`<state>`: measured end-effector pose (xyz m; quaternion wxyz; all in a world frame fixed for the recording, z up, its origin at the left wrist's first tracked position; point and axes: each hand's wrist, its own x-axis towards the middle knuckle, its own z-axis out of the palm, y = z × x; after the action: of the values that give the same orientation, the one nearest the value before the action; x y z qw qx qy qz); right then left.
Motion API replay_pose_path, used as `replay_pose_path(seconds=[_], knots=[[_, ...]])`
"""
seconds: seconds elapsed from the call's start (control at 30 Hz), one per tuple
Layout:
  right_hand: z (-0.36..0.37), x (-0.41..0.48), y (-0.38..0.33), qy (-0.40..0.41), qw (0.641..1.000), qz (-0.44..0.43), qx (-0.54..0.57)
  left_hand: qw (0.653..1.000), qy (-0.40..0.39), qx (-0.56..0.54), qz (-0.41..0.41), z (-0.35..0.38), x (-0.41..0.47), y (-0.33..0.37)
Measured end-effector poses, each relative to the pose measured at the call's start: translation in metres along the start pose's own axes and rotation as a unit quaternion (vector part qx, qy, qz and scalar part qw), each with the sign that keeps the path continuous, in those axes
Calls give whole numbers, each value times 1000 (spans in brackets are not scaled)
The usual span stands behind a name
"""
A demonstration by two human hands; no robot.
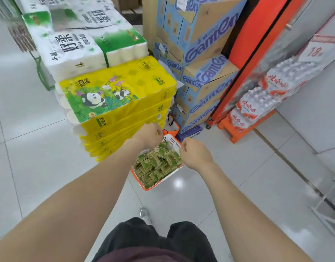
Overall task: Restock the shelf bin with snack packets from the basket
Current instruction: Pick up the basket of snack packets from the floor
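On the floor beside the yellow tissue packs, the orange-and-white basket sits heaped with green snack packets. Your left hand and right hand hover at its far rim, fingers curled. Cannot tell whether either grips the rim.

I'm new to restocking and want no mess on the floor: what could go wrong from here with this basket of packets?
1. The basket looks tilted, and the left grip and right grip both seem to hold it at its far end. The heaped snack packets could slide out over the near rim.
2. The yellow tissue packs stand close on the left, so the basket might bump them when moved.
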<state>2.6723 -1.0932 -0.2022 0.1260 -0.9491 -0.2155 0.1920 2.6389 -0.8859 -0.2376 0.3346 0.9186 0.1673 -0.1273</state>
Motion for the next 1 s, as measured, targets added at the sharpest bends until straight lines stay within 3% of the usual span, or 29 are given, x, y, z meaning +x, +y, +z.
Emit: replay_pose_path(seconds=[0.23,0.47,0.67,0.83,1.0], knots=[[-7,107,43,-22,996,-69,-43,999,15,-4,-39,-13,67,11],[39,222,88,-109,984,-131,-42,984,35,-22,-173,39,127,-31],[142,298,142,-144,985,-97,15,949,93,-84,-290,155,176,-79],[262,339,206,-160,985,-57,-37,918,84,-106,-374,282,215,-136],[393,398,274,-158,985,-34,-57,864,64,-105,-489,408,250,-208]])
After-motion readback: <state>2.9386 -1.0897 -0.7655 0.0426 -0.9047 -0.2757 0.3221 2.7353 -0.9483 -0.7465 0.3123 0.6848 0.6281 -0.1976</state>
